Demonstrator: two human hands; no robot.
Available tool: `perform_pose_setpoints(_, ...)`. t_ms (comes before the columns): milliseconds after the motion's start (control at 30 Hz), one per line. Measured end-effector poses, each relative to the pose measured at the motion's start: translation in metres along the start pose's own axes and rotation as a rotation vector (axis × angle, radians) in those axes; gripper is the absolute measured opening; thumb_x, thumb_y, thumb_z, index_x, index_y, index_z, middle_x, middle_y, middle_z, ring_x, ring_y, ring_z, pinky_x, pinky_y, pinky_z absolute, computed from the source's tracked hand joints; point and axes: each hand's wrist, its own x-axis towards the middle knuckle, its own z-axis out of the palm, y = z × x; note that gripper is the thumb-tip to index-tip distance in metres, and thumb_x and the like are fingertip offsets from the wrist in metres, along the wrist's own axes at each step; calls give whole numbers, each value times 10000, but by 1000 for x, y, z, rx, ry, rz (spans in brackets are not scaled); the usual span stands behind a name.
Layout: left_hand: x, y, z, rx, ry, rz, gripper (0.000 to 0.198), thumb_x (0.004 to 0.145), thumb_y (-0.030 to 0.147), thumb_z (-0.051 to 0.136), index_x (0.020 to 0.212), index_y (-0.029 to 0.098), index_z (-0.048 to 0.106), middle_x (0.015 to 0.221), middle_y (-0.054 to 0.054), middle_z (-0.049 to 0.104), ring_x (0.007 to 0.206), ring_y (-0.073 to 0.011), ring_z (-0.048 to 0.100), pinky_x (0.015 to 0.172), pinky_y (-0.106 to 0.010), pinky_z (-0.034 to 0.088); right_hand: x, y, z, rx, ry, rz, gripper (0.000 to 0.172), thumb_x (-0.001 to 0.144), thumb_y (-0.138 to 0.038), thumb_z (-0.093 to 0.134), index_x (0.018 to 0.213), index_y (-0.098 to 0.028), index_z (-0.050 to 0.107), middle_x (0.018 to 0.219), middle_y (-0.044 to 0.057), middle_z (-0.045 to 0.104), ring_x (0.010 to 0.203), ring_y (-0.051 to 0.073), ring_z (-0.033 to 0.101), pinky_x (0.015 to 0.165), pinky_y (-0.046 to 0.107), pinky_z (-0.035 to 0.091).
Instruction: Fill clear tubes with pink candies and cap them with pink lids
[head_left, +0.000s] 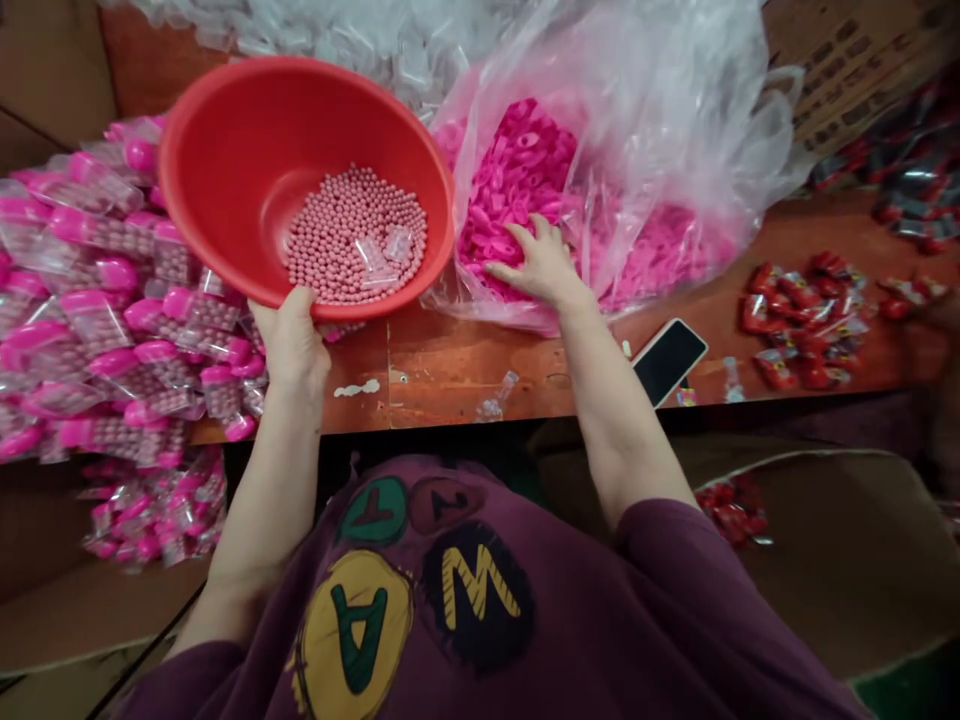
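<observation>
My left hand (292,345) grips the near rim of a red plastic basin (225,170), which is tilted toward me. Pink beads (345,235) lie gathered in its lower right part, with a few small clear plastic containers on top. To the right of the basin, my right hand (544,262) reaches into a clear plastic bag (637,120) with its fingers spread. Its fingertips touch bright pink plastic pieces (517,160) that fill the bag. Left of the basin is a heap of clear containers with pink caps (112,300), filled with pink beads.
Clear plastic containers (337,35) are piled at the back of the wooden table (450,370). A phone (670,360) lies near the front edge, left of small red-wrapped items (806,315). Open cardboard boxes (847,540) stand below the table. Another person's hand (934,325) shows dimly at far right.
</observation>
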Motion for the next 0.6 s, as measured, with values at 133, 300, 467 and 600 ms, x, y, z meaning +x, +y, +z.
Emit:
perform_pose_setpoints(133, -3, 2, -2, -13, -10, -20, 606, 722, 117, 604, 1309, 251, 540, 1239, -38, 713, 994, -173, 728, 733, -295, 685, -28, -30, 3, -95, -28, -61, 831, 1021, -683, 480, 1698, -219, 351, 1730, 207, 381, 1550, 509, 346, 1224, 766, 337)
perform_pose_setpoints(300, -7, 7, -5, -31, -3, -60, 596, 764, 66, 575, 1342, 209, 543, 1214, -21, 715, 914, -129, 718, 726, -272, 681, -59, -54, 3, -141, -47, -91, 701, 1058, -565, 469, 1685, -262, 386, 1737, 154, 413, 1559, 470, 344, 1217, 728, 355)
perform_pose_setpoints(467, -12, 11, -12, 25, -22, -91, 601, 771, 96, 624, 1351, 225, 537, 1243, -41, 721, 984, -182, 750, 761, -315, 709, -86, -46, -2, -157, -64, -118, 681, 1063, -547, 458, 1673, -246, 435, 1736, 116, 440, 1581, 401, 360, 1288, 635, 338)
perform_pose_setpoints(600, -16, 7, -22, 25, -46, -71, 690, 738, 123, 635, 1411, 213, 511, 1305, -56, 725, 994, -185, 749, 871, -382, 712, -103, -27, -3, -121, 1, -51, 689, 1056, -547, 442, 1656, -210, 471, 1679, 160, 492, 1503, 391, 490, 1231, 596, 455)
